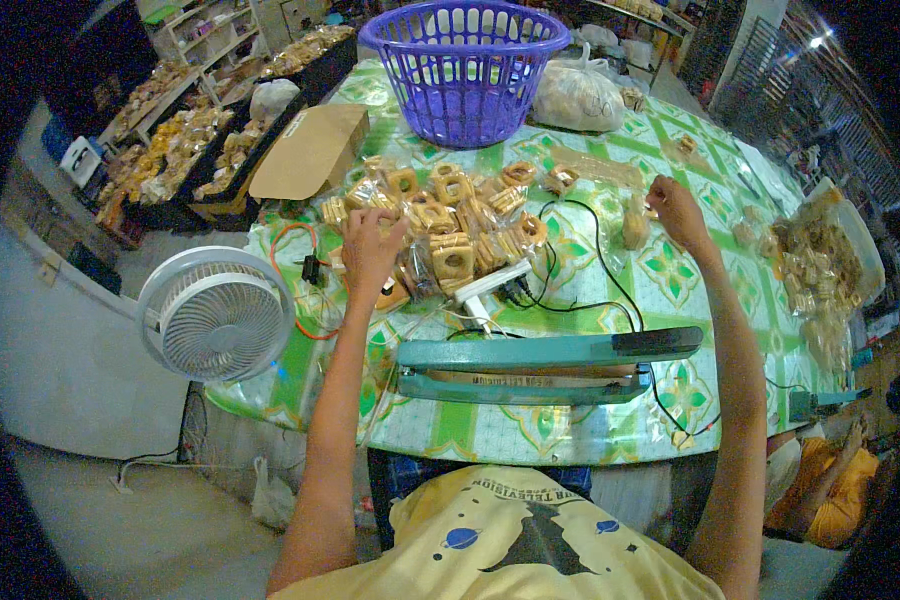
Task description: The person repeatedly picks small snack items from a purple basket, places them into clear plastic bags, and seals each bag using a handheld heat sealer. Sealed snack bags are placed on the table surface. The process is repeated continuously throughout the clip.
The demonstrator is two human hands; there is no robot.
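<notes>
A heap of clear plastic packets (455, 255) holding square tan biscuits with round holes lies in the middle of the table. My left hand (372, 245) is at the heap's left side, its fingers bent down around a packet there. Farther right, my right hand (676, 212) is raised over the table with curled fingers; what it holds, if anything, does not show. A single small packet (635, 222) is just left of that hand. Between my forearms stands a teal bag sealer (550, 350) with a black end on its arm.
A purple basket (465, 80) stands at the back beside a tied white bag (580, 100). Cardboard (310, 150) lies back left, a white fan (220, 315) at the left edge. A white power strip (490, 285) and cords cross the table. More packets (820, 265) lie far right.
</notes>
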